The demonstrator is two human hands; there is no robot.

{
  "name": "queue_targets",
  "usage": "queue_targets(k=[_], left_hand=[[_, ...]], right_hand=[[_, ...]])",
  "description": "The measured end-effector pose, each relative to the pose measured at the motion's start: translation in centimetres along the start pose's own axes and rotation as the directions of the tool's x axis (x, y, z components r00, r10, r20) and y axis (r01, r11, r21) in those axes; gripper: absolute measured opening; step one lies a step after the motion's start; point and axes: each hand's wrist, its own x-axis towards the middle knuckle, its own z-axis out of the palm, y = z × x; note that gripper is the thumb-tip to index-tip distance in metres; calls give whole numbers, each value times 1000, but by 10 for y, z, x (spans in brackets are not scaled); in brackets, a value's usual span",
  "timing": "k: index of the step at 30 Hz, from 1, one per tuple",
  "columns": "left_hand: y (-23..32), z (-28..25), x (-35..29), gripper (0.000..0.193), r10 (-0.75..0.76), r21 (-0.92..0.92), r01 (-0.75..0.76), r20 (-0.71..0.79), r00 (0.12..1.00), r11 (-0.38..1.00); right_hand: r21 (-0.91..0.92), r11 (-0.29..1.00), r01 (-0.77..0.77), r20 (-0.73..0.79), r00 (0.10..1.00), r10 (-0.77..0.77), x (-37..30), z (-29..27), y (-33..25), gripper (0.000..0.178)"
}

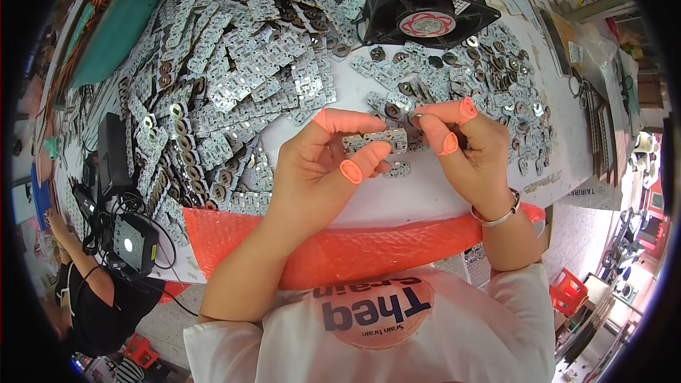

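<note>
Over the white table (352, 85), my left hand (312, 159) pinches a short strip of small circuit boards (386, 142) between thumb and fingers. Close by on the right, my right hand (472, 152) has its thumb and forefinger pressed together on a small round dark piece (416, 120), partly hidden by the fingertips. Orange finger cots cover the thumb and forefinger of both hands. Just below the held strip lies another small circuit board (397, 169). A pile of board panels (248, 64) spreads to the left, and loose small boards (489, 78) lie to the right.
A black fan (425, 3) stands at the back. Red bubble wrap (340, 252) covers the table's near edge. To the left are a teal basin (117, 28) and a black device with cables (135, 241). Another person (99, 298) sits at the lower left.
</note>
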Motion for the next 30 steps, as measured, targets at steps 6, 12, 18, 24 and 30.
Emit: queue_targets(k=[6,12,18,24,30], left_hand=[[1,3,0,21,-60,14,60,-13,998,998],[3,2,1,21,-73,-12,74,32,997,997],[-1,-3,4,23,7,10,-7,49,999,1000],[-13,2,0,23,98,7,-99,62,993,995],[-11,4,-1,20,-7,-93,18,114,993,996]], right_hand=[[218,976,-4,43,999,-5,-3,2,-4,7],[400,894,-203,141,977,159,-1,-4,-7,7],[347,921,-176,254,963,88,1,-3,-1,11],[99,995,16,175,984,-33,-5,-1,-13,14],[211,973,-89,246,969,35,-10,3,10,16]])
